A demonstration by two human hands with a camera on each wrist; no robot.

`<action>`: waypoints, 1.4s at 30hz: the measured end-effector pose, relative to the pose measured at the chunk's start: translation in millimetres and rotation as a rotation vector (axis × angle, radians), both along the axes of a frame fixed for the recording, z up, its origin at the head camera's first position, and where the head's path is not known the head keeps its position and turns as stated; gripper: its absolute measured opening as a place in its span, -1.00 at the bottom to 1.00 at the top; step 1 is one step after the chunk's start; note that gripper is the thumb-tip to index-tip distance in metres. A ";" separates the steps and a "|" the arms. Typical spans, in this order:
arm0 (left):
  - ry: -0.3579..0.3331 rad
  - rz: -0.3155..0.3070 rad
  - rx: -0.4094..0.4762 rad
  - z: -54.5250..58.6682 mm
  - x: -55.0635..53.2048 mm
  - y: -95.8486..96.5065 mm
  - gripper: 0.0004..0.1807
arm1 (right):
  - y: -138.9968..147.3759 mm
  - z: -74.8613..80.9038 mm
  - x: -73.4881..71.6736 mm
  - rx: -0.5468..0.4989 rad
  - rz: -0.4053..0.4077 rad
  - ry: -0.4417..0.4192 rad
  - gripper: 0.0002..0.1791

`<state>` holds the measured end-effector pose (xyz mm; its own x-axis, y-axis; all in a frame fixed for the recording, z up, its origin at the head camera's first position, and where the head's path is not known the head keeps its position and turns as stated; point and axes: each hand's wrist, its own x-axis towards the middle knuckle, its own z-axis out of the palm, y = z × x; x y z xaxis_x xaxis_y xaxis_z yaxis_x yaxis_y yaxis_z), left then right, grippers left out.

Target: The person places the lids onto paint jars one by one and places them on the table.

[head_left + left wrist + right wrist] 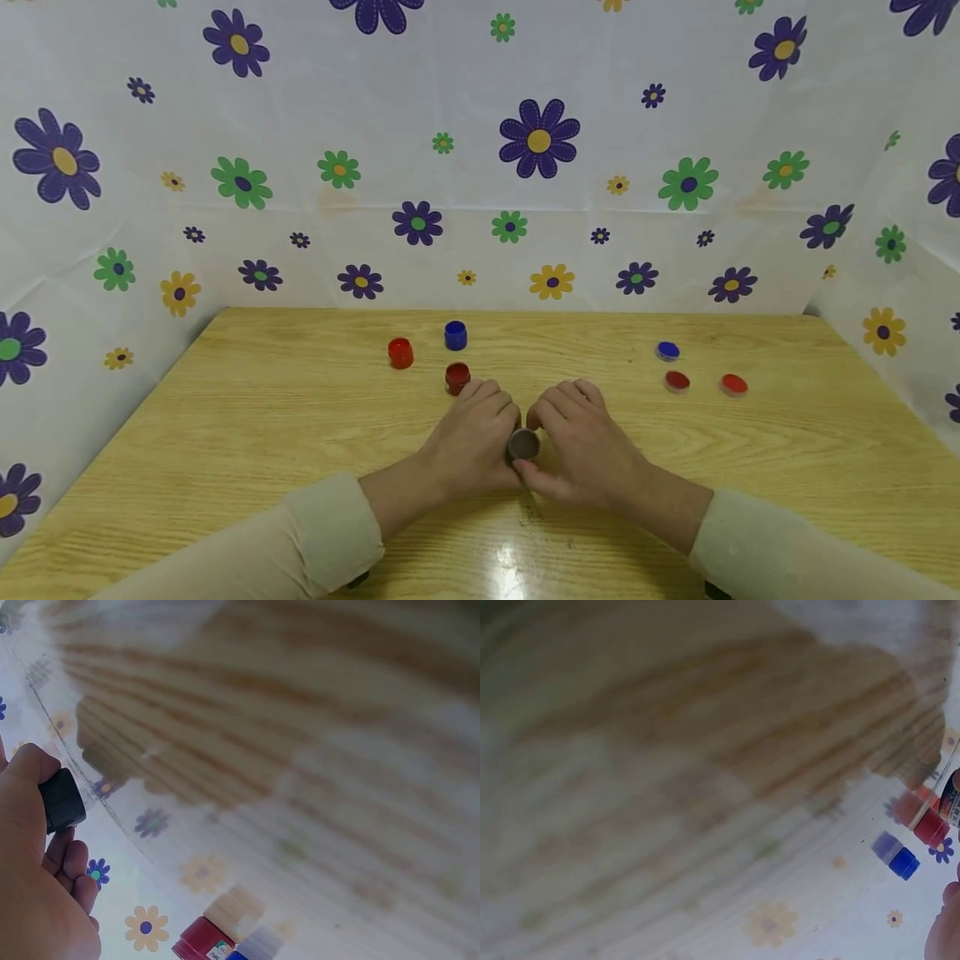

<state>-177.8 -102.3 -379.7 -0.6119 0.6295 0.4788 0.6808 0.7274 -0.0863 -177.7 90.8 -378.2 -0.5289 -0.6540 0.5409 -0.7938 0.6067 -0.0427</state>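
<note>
Both the left hand (472, 437) and right hand (588, 446) are on one little dark jar (524, 445), right between them over the bench (300, 433). Left fingers are curled snug around its side; right fingers are bent in too, thumb at the near edge, so barely open on either hand. Just past the left hand sits a dark red pot (457, 378), with a red pot (401, 353) and blue pot (455, 336) farther back. Off right: blue lid (667, 351), dark red lid (677, 382), red lid (734, 385).

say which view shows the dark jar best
Head view: the dark jar shows its round top between left hand and right hand. Left wrist shows its side partly; right wrist, a sliver at the edge.
</note>
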 end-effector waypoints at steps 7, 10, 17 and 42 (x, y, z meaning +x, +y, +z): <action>0.001 -0.015 -0.002 1.1 0.5 0.7 -0.60 | 0.0 0.7 1.4 0.018 -0.031 -0.049 -0.59; -0.006 -0.017 -0.005 1.9 0.3 0.0 -0.63 | 0.2 2.1 2.4 0.023 -0.062 -0.105 -0.57; -0.031 -0.015 0.006 2.3 -0.1 -1.3 -0.65 | 1.5 4.4 1.9 -0.007 -0.084 -0.204 -0.57; -0.015 -0.020 0.042 2.6 0.7 0.0 -0.54 | 1.7 0.8 0.4 -0.037 0.011 -0.037 -0.60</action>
